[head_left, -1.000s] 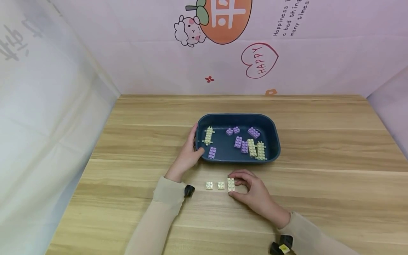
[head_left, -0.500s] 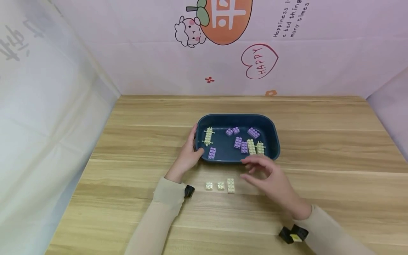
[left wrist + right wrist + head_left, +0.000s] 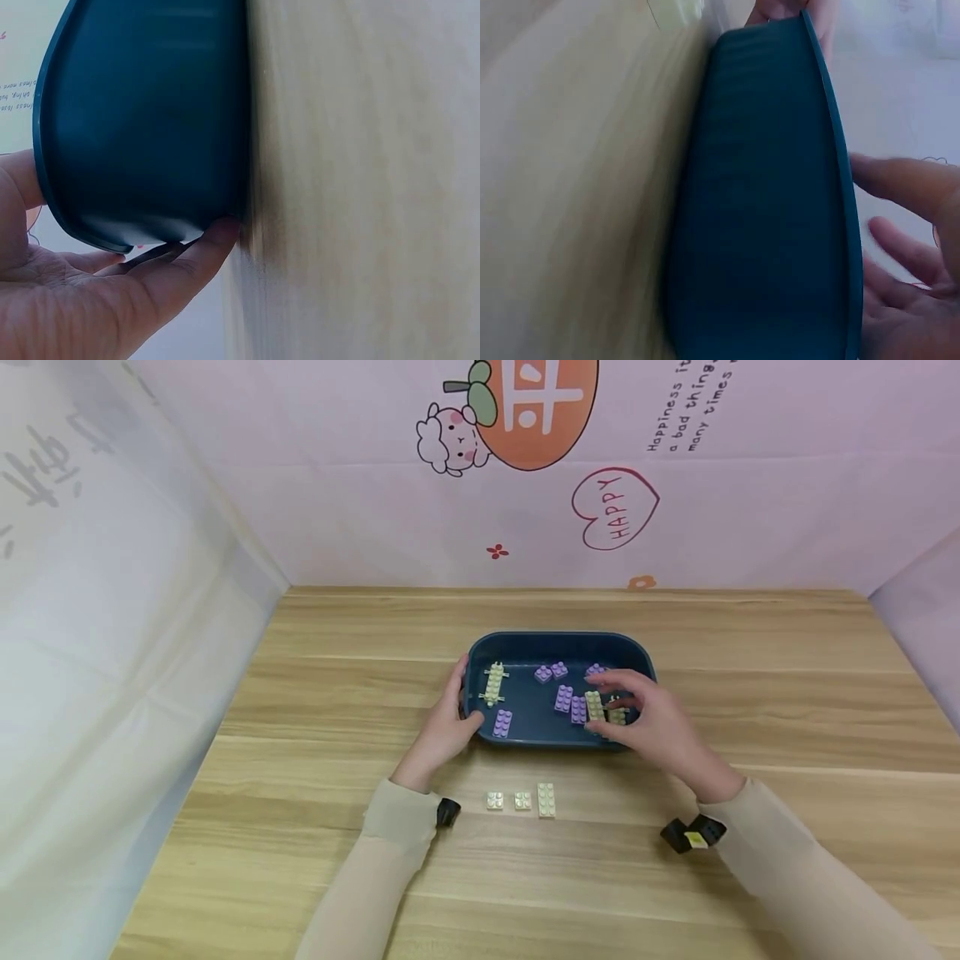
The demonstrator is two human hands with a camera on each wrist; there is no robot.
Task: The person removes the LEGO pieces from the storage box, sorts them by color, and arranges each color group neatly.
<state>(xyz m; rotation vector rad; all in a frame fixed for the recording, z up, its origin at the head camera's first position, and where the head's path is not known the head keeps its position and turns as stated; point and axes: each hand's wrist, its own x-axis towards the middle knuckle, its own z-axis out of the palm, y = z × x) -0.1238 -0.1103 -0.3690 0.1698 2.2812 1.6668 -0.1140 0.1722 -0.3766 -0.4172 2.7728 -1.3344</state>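
At the left end of the dark blue tray (image 3: 525, 744), my left hand (image 3: 442, 727) grips the wall, thumb at the rim and fingers around the outside. The left wrist view shows this hand (image 3: 97, 292) against the tray's end. My right hand (image 3: 648, 727) reaches over the tray's right part. Its thumb and fingers are spread apart, close about the ends of a pale yellow brick (image 3: 594, 703). Partly behind that hand is a yellow brick with side pegs (image 3: 617, 715). Purple bricks (image 3: 563, 698) lie to the left of it.
On the wooden table (image 3: 337, 710) before the tray are two small yellow square bricks (image 3: 522, 801) and a longer yellow brick (image 3: 547, 800) in a row. Another pegged yellow brick (image 3: 494, 684) lies at the tray's left. A printed cloth (image 3: 375, 518) stands behind the table.
My right hand has let go of the longer yellow brick at the row's right end and moved up and right over the tray. The left hand stays at the tray.
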